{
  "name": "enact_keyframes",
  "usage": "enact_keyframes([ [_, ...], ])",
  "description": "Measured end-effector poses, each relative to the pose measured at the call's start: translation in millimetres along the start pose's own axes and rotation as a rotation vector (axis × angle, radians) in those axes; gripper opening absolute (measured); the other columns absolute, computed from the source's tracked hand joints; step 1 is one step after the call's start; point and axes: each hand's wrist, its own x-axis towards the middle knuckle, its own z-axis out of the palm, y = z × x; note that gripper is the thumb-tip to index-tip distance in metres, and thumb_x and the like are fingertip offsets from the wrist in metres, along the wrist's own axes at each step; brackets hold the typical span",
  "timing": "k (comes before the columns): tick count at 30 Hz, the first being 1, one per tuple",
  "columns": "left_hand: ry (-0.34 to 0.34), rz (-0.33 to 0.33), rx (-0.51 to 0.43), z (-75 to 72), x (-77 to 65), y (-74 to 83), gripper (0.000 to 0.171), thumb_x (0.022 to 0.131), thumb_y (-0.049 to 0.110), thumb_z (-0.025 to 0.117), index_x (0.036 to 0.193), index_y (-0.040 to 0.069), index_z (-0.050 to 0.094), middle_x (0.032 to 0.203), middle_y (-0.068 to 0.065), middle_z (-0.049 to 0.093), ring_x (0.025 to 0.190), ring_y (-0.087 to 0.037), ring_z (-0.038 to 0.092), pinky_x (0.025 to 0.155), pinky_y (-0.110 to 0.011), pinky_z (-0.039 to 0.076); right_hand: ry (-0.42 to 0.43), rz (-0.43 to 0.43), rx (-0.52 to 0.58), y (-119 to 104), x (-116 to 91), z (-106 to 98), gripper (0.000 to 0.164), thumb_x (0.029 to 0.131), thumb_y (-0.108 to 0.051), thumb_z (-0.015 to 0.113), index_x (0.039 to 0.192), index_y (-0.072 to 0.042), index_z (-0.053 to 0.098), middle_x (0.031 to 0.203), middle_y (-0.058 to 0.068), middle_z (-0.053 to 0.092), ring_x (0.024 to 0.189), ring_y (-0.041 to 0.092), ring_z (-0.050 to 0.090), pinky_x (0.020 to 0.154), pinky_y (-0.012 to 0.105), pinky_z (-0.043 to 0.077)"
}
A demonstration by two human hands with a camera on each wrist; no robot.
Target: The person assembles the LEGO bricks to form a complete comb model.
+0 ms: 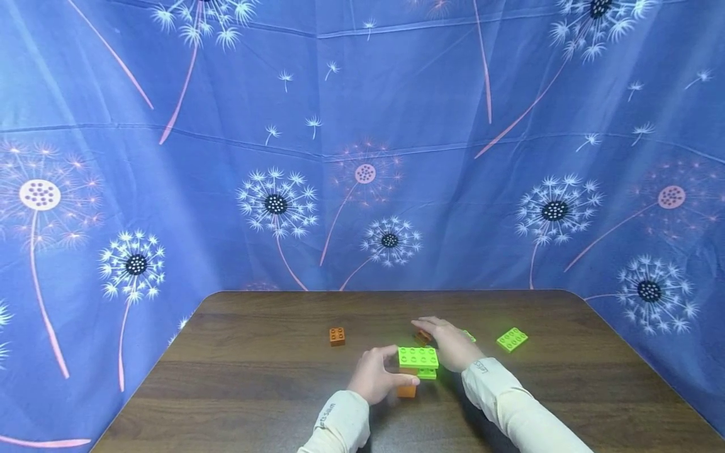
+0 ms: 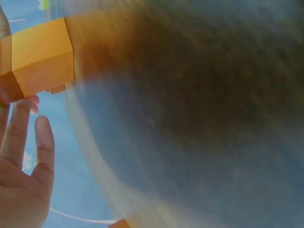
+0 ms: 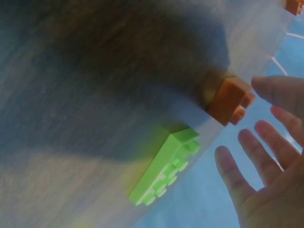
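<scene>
Head view: Your left hand (image 1: 374,375) is clamped on the brick stack (image 1: 418,357), thumb on the near side and forefinger on the far side. The stack appears to stand on the surface (image 1: 255,365), its lime top brick showing 8 studs. Hold it steady and upright; a sideways push could loosen the joints. Your right hand (image 1: 450,343) extends beyond the stack, beside the small orange brick (image 1: 423,338). 2 outlying pieces, an orange spare (image 1: 337,336) on the left and a lime spare (image 1: 512,339) on the right, lie well apart from your hands.

Left wrist view: The orange base brick (image 2: 45,57) of the stack sits beside your fingers. Keep the grip light yet firm; contact at each fingertip cannot be told here.

Right wrist view: Your thumb and fingers are spread apart and hold nothing. The thumb tip is just beside the small orange brick; whether it touches cannot be told. For a secure pick-up, close thumb and forefinger on 2 opposite side walls and leave the studs free. Keep the other fingers clear of the neighbouring lime brick (image 3: 166,166), which they could knock.
</scene>
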Motion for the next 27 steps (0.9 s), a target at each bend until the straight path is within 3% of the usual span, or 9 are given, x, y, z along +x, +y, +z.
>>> enact_keyframes([
  [4, 0.008, 0.018, 0.005, 0.5, 0.8, -1.2, 0.052, 0.072, 0.027, 0.092, 0.116, 0.007, 0.074, 0.116, -0.015, 0.073, 0.101, -0.03, 0.07, 0.087, -0.044, 0.056, -0.014, 0.003, 0.004, -4, 2, 2, 0.082, 0.067, 0.036, 0.049, 0.139, -0.002, 0.06, 0.145, 0.023, 0.054, 0.129, 0.047, 0.052, 0.1, 0.061, 0.047],
  [12, 0.011, 0.03, -0.006, 2.0, 0.5, -2.3, 0.044, 0.072, 0.027, 0.092, 0.109, 0.011, 0.076, 0.103, -0.005, 0.077, 0.091, -0.017, 0.069, 0.081, -0.033, 0.055, -0.014, 0.013, -0.002, -5, 2, 10, 0.066, 0.075, 0.027, 0.061, 0.135, -0.001, 0.062, 0.137, 0.021, 0.061, 0.125, 0.044, 0.056, 0.103, 0.061, 0.044],
  [23, 0.015, 0.021, -0.023, 1.1, -0.2, -0.9, 0.049, 0.072, 0.026, 0.092, 0.114, 0.009, 0.075, 0.11, -0.009, 0.075, 0.098, -0.025, 0.071, 0.086, -0.04, 0.056, 0.028, 0.001, -0.054, 1, -2, 16, 0.06, 0.069, 0.025, 0.062, 0.121, -0.003, 0.072, 0.114, 0.012, 0.071, 0.11, 0.035, 0.064, 0.097, 0.052, 0.051],
  [27, 0.011, 0.013, -0.023, 1.2, -0.5, -1.3, 0.049, 0.072, 0.026, 0.092, 0.115, 0.009, 0.074, 0.11, -0.008, 0.076, 0.099, -0.024, 0.07, 0.087, -0.04, 0.056, 0.035, -0.001, -0.028, 2, -6, 16, 0.061, 0.066, 0.026, 0.063, 0.117, -0.004, 0.073, 0.109, 0.009, 0.072, 0.107, 0.033, 0.066, 0.094, 0.051, 0.053],
])
